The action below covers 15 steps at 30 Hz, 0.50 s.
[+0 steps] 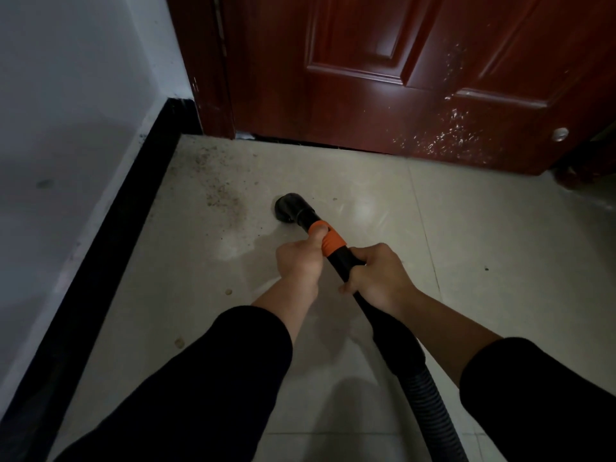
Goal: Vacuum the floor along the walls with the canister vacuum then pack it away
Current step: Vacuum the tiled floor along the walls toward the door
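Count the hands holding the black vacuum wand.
2. The left hand grips the orange collar of the black plastic vacuum wand; the right hand grips the wand just behind it.

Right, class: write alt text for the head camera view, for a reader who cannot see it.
Both hands grip a black vacuum wand: the left hand at its orange collar, the right hand just behind. Its round nozzle is on the pale tiled floor beside scattered dirt, near a red-brown door and black skirting.
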### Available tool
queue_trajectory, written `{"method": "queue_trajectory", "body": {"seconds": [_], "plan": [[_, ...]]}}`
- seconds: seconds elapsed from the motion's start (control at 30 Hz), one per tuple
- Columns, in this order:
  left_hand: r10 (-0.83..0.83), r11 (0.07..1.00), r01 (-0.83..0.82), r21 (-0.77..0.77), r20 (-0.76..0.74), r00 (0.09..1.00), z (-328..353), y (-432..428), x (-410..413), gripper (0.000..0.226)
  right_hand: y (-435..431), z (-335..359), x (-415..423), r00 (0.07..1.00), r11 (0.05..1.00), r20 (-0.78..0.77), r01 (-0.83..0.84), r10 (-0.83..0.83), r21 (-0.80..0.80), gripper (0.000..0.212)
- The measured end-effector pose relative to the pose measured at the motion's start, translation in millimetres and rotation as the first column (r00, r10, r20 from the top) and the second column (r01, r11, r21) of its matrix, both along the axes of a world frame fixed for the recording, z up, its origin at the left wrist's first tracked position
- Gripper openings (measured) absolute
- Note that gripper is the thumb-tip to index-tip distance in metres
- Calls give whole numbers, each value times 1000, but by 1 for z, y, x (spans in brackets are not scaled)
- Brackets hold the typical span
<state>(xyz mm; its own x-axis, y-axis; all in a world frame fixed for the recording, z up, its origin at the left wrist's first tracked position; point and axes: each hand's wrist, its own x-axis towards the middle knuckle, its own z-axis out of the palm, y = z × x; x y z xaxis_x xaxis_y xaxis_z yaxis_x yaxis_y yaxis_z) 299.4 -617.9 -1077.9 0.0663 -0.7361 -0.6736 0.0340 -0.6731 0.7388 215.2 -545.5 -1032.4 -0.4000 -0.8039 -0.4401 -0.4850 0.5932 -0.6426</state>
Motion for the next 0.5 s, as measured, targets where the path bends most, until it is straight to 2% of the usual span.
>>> {"method": "queue_trajectory", "body": {"seconds": [0.2,0.5], "plan": [[37,999,-37,-1,-37,999,-4,-18,4,41,-21,-3,2,999,1000,-30,-28,27,-5,22],[-22,999,22,25,-10,1000,0,-10,9,41,-11,-3,-1,997,998,-50,-62,63,25,27]]}}
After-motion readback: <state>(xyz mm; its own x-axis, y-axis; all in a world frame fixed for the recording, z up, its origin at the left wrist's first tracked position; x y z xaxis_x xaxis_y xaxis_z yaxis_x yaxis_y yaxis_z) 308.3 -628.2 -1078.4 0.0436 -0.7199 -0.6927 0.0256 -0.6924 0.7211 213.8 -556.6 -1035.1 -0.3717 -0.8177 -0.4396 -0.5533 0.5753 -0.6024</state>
